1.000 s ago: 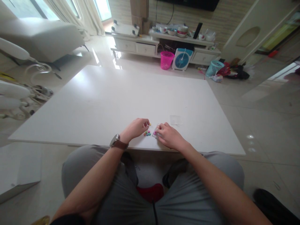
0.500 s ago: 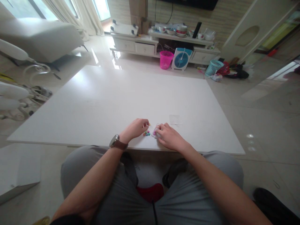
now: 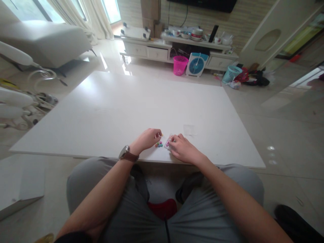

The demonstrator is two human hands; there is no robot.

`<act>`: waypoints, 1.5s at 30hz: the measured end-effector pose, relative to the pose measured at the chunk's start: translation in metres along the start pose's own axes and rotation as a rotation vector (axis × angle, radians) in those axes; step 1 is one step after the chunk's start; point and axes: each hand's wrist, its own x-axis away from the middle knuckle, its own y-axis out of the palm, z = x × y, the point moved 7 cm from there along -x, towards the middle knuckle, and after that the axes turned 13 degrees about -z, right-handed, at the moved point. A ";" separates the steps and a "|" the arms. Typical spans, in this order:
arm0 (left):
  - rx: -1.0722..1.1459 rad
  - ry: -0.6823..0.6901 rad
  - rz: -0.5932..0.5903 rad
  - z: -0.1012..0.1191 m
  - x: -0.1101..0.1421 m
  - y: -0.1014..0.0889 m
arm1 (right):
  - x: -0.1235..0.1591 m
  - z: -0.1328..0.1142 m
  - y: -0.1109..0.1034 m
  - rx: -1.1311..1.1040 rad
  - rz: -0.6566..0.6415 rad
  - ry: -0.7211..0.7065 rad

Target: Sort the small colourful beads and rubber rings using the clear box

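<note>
My left hand (image 3: 153, 135), with a watch on its wrist, is closed in a pinch on a thin white strand. A small yellow piece (image 3: 162, 135) shows at its fingertips. Just below that hand, several small coloured beads (image 3: 159, 144) lie in a loose cluster on the white table (image 3: 141, 104). My right hand (image 3: 180, 145) rests over a small clear plastic box (image 3: 166, 146) holding pink and purple pieces. Its fingers bend together at the box; whatever they pinch is hidden. The palm covers the box's right part.
A flat clear sheet or lid (image 3: 188, 129) lies on the table beyond my right hand. The table's near edge runs above my knees. On the floor past the far edge stand a pink basket (image 3: 180, 65), a blue fan (image 3: 196, 64) and a light blue basket (image 3: 231, 73).
Both hands keep almost the same pose and place. The whole view has shifted very slightly; the beads and box look unmoved on the table.
</note>
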 end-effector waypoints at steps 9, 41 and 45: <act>-0.002 0.005 -0.014 -0.001 -0.001 0.003 | 0.000 0.001 0.002 0.023 -0.037 0.023; 0.018 0.023 -0.041 0.005 0.000 0.005 | -0.002 0.000 -0.004 0.022 0.004 0.054; 0.029 0.028 -0.051 0.004 -0.001 0.007 | -0.001 -0.002 -0.007 0.050 0.006 0.058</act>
